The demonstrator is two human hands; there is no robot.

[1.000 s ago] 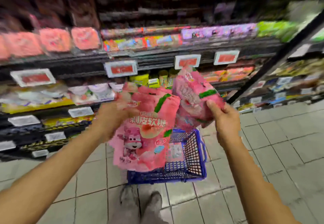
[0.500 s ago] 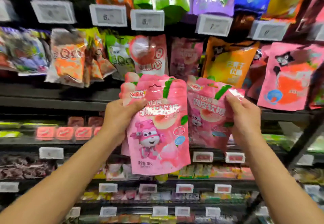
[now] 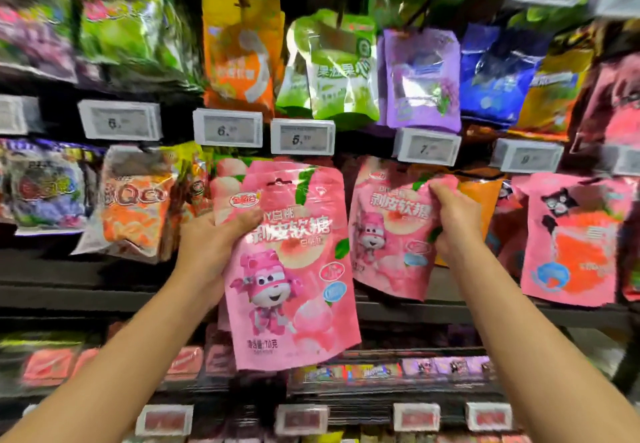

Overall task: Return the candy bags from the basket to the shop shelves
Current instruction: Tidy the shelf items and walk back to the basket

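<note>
My left hand (image 3: pixel 211 241) grips a stack of pink peach candy bags (image 3: pixel 291 269) by the upper left edge, thumb on the front bag, which shows a pink cartoon robot. My right hand (image 3: pixel 453 224) pinches the top right corner of another pink candy bag (image 3: pixel 388 231), held up against the hanging row just under the price tags. The basket is out of view.
Shop shelves fill the view. Orange (image 3: pixel 239 54), green (image 3: pixel 339 68), purple (image 3: pixel 422 78) and blue (image 3: pixel 495 71) bags hang above a row of price tags (image 3: pixel 301 136). A pink bag with a black cat (image 3: pixel 575 238) hangs at right, orange bags (image 3: pixel 135 203) at left.
The view rose from the floor and blue basket to the hanging candy rows. Both hands lifted their pink bags, and the right one moved its bag up toward the hanging row.
</note>
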